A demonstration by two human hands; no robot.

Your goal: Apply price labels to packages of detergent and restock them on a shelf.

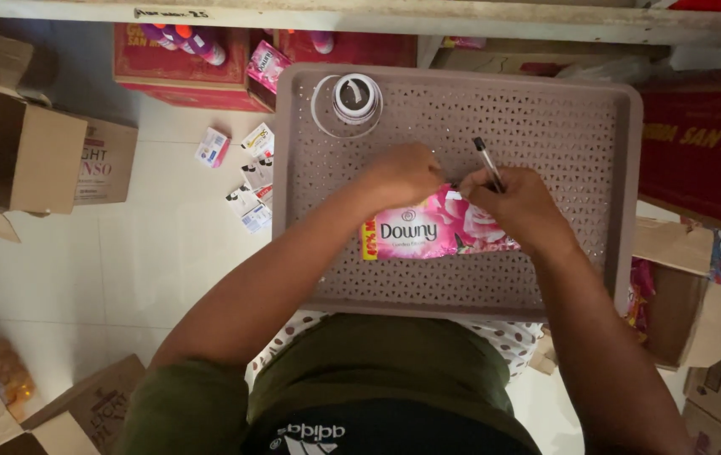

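Observation:
A pink sachet (428, 232) with a rose picture lies flat on a grey perforated tray (546, 109) resting across my lap. My left hand (402, 174) presses on the sachet's upper left edge, fingers curled on it. My right hand (516, 206) rests on the sachet's upper right corner and grips a black pen (487, 160) that points up and away. A roll of clear tape (352, 99) sits at the tray's far left corner, apart from both hands.
Small packets (246, 177) lie scattered on the white tile floor left of the tray. Brown cardboard boxes (19, 147) stand at the left, red cartons (183, 67) at the back, more boxes (697, 286) at the right.

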